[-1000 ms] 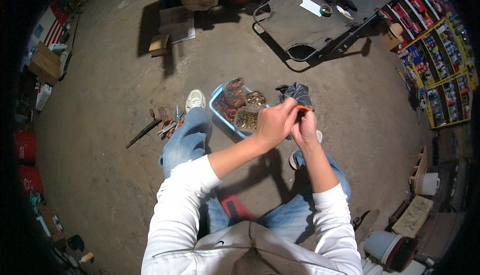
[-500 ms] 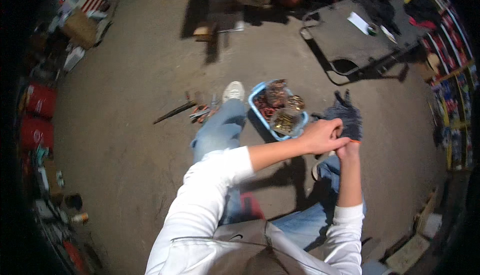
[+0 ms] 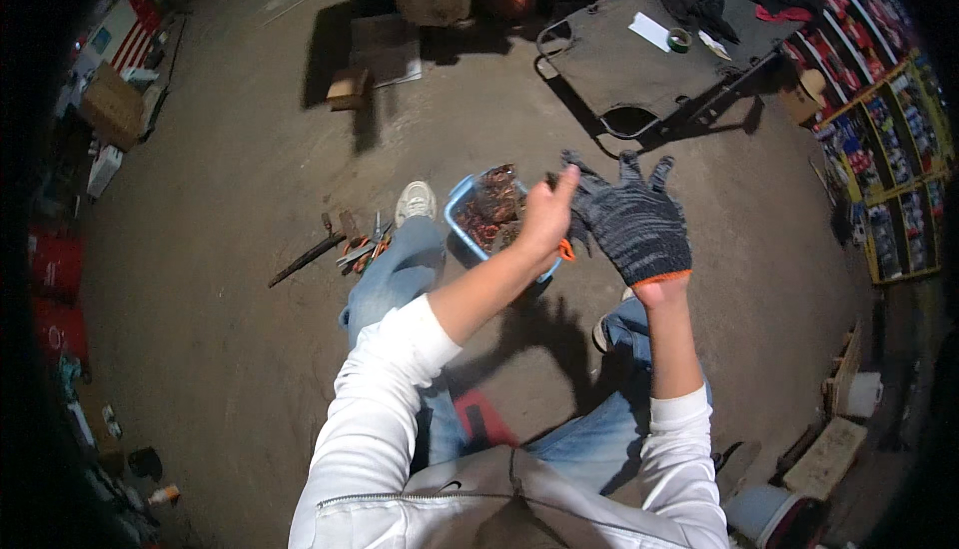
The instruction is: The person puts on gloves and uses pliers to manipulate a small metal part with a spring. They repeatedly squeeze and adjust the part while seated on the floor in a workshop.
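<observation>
My right hand [image 3: 634,224] wears a dark grey knit glove with an orange cuff, its fingers spread apart. Bare and closed, my left hand [image 3: 547,217] is just beside it; a second grey glove [image 3: 566,249] shows at its fingers, mostly hidden, with an orange cuff. Below and behind my left hand stands a light blue plastic basket [image 3: 461,189] on the floor, holding reddish-brown metal pieces [image 3: 489,207]. My left forearm and hand cover part of this basket.
Pliers-like hand tools [image 3: 362,249] and a dark bar [image 3: 306,260] lie left of my shoe. A folding cot [image 3: 624,59] with tape and dark cloth stands far right, near stocked shelves [image 3: 889,149]. A small wooden block [image 3: 348,89] is ahead; red boxes [image 3: 55,264] line the left.
My left hand has let go of the right glove's cuff and moved left and up. The right hand's fingers have spread. The whole view has shifted, moving the floor things left.
</observation>
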`<act>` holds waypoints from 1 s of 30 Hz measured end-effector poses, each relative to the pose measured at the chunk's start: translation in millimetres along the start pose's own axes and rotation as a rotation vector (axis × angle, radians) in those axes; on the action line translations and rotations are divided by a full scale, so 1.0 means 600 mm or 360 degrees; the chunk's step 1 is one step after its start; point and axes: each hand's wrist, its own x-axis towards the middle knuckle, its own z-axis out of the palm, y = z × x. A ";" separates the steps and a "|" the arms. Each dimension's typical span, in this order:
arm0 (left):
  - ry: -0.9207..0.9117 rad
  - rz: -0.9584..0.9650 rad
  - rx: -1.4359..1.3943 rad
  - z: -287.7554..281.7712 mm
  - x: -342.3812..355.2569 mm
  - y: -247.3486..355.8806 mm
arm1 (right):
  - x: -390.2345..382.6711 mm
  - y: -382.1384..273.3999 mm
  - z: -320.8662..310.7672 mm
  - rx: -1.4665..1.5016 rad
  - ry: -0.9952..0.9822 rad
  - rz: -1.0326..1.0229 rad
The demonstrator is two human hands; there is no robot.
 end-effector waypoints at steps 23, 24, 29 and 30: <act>-0.0288 -0.0077 0.0077 -0.008 0.008 -0.030 | -0.012 -0.007 0.002 0.1689 0.0326 0.0001; -0.0152 0.0050 0.0159 -0.010 0.007 -0.030 | -0.011 -0.014 0.000 0.1706 0.0279 -0.0026; -0.0277 0.0576 0.0738 -0.005 -0.036 -0.034 | -0.012 -0.005 -0.012 0.1711 0.0281 -0.0316; -0.0552 0.0869 0.1006 0.002 -0.049 -0.036 | -0.016 0.005 -0.014 0.1676 0.0308 -0.0261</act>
